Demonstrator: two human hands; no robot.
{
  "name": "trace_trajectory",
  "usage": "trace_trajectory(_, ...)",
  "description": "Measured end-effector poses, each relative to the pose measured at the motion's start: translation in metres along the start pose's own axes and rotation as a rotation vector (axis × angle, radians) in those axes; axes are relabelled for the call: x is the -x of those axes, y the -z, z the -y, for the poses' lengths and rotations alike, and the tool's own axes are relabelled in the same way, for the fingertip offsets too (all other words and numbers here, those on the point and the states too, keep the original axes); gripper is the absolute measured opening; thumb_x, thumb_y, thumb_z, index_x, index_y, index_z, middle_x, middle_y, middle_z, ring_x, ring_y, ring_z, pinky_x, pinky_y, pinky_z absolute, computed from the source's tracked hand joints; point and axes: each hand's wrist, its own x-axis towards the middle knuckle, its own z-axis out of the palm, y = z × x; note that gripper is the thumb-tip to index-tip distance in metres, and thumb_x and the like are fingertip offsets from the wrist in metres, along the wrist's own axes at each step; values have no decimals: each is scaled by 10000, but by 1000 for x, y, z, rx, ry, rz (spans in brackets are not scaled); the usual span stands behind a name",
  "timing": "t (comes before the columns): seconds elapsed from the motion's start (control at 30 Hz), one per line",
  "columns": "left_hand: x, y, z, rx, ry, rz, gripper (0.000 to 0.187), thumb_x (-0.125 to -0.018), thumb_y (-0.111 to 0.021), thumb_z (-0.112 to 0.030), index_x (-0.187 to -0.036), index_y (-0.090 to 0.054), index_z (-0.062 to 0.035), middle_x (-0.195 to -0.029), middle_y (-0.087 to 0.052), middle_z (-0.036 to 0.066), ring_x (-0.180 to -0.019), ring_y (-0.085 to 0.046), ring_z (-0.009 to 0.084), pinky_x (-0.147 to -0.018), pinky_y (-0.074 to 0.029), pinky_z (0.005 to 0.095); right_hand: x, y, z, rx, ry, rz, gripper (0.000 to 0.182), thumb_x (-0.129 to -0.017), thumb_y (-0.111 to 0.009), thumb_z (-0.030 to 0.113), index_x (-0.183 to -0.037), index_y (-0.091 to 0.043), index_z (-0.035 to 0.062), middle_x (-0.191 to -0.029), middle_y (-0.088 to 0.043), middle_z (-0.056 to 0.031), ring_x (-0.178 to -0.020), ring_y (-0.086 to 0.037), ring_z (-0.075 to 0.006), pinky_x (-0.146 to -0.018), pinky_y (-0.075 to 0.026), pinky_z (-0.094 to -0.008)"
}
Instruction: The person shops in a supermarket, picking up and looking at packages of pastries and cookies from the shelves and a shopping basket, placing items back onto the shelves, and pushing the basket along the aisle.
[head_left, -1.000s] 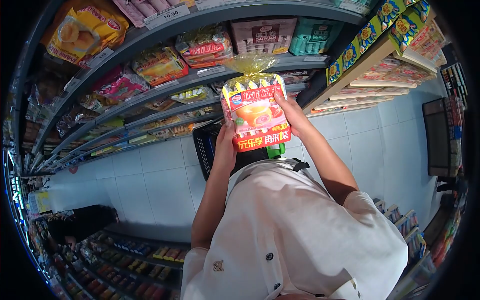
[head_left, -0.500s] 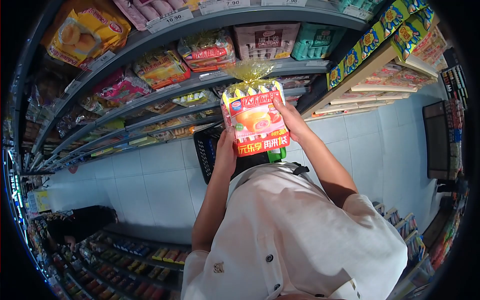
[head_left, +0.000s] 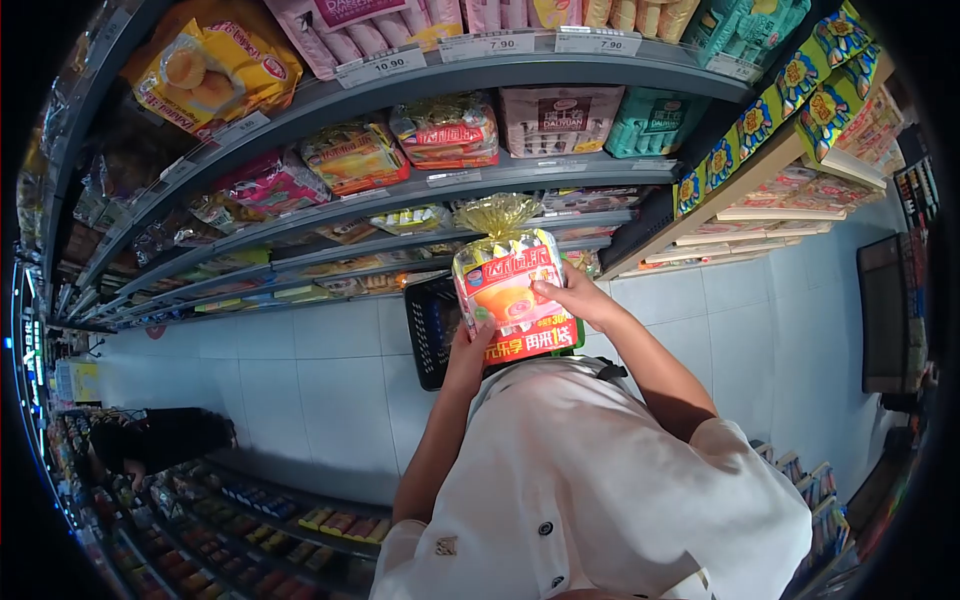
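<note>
I hold a red and yellow snack bag (head_left: 505, 290) with a gathered clear yellow top in front of my chest, using both hands. My left hand (head_left: 470, 350) grips its lower left corner. My right hand (head_left: 570, 297) clasps its right side, fingers across the front. The bag hangs just above a black shopping basket (head_left: 432, 330) with a green handle, which sits on the floor below me. My white shirt hides the basket's near part.
Grey store shelves (head_left: 430, 180) packed with bagged snacks and price tags run along the left and top. A wooden rack (head_left: 760, 170) with yellow packs stands at right. White floor tiles lie between. Another person in dark clothes (head_left: 160, 440) is at far left by a low shelf.
The bag has come down and toward me, from shelf height to just over the basket. Both hands stayed on it, and the view tilted up a little.
</note>
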Motion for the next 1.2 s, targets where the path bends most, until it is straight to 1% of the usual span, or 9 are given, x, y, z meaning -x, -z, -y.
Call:
trace_trajectory(0.27, 2, 22, -8, -199, -149, -14, 440, -950, -685, -231, -1269, -497, 7, -1134, -631, 69, -992, -598, 101, -907, -488, 280, -4, -2, 15, 345, 74, 204, 761, -828, -811, 348, -1381, -427, -6, -1248, -634, -150, -1143, -605, -209, -1009, -465, -354)
trace_trajectory(0.43, 2, 15, -48, -229, -246, 15, 420, -947, -679, -201, -1267, -503, 6, -1131, -637, 68, -997, -592, 99, -911, -485, 284, -5, -21, 50, 377, 121, 136, 757, -812, -819, 316, -1379, -436, -9, -1241, -639, -158, -1126, -616, -213, -1009, -464, -353)
trace_trajectory(0.6, -17, 16, -99, -394, -387, 94, 425, -904, -720, -115, -1260, -517, 0, -1138, -638, 56, -983, -600, 102, -888, -501, 284, -27, -27, 70, 398, 341, 52, 798, -781, -835, 288, -1384, -417, -26, -1234, -635, -171, -1132, -614, -228, -1012, -454, -362)
trace_trajectory(0.67, -49, 32, -113, -503, -541, 138, 426, -881, -718, -23, -1267, -540, -7, -1145, -653, 66, -1026, -611, 117, -919, -500, 291, -28, -34, 94, 534, 493, -63, 822, -751, -848, 295, -1375, -423, -29, -1230, -638, -203, -1150, -617, -274, -1012, -452, -379)
trace_trajectory(0.8, -89, 31, -160, -551, -684, 90, 461, -850, -756, -58, -1259, -550, -8, -1150, -640, 88, -1052, -600, 129, -914, -495, 294, -56, -44, 122, 584, 670, -157, 822, -726, -860, 312, -1358, -441, -7, -1187, -660, -230, -1137, -638, -349, -983, -470, -412)
trace_trajectory(0.87, -102, 26, -184, -493, -698, 93, 504, -825, -791, -105, -1262, -558, -9, -1160, -628, 108, -1071, -587, 141, -905, -488, 296, -61, -50, 136, 602, 705, -203, 796, -721, -868, 284, -1340, -451, 6, -1173, -668, -215, -1112, -649, -351, -958, -484, -411)
trace_trajectory(1.0, -98, 3, -225, -757, -671, 44, 476, -839, -757, -72, -1268, -554, -25, -1127, -647, 75, -1036, -604, 144, -901, -484, 303, -86, -51, 150, 643, 776, -245, 763, -715, -860, 171, -1341, -445, 34, -1161, -664, -212, -1110, -645, -368, -911, -505, -409)
trace_trajectory(1.1, -128, -1, -228, -597, -812, 216, 463, -840, -727, -6, -1268, -554, -33, -1112, -663, 68, -1019, -612, 147, -916, -480, 325, -110, -44, 151, 695, 901, -293, 765, -703, -817, 75, -1368, -439, 36, -1243, -619, -193, -1099, -637, -389, -883, -508, -418)
trace_trajectory(1.2, -138, -7, -233, -744, -892, 112, 452, -860, -711, -2, -1279, -546, -36, -1128, -663, 47, -1024, -615, 143, -929, -480, 325, -120, -42, 157, 589, 814, -236, 760, -721, -796, 55, -1389, -432, 39, -1306, -584, -190, -1152, -604, -386, -930, -491, -415)
